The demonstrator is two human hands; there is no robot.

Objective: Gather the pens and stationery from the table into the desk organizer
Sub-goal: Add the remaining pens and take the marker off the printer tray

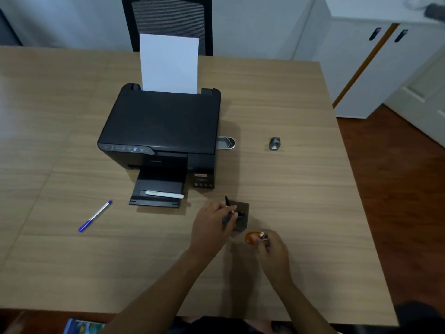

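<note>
Wood-grain tabletop carries both of your forearms, which reach in from the near edge and angle toward its middle. Your left hand lies palm-down with its fingers curled round a dark slim pen, whose upper end is at the rim of the small dark square desk organizer; another dark pen tip sticks up from the organizer's far-left corner. Your right hand sits just to the near right of the organizer, fingers bent and pinching a rounded orange object with a white tip; what it is, you cannot tell from here. A blue-capped ballpoint pen with a clear barrel lies well apart to the left on the bare table. A white marker-like stick rests across the output tray of the black printer. A small grey metal object stands off to the far right.
</note>
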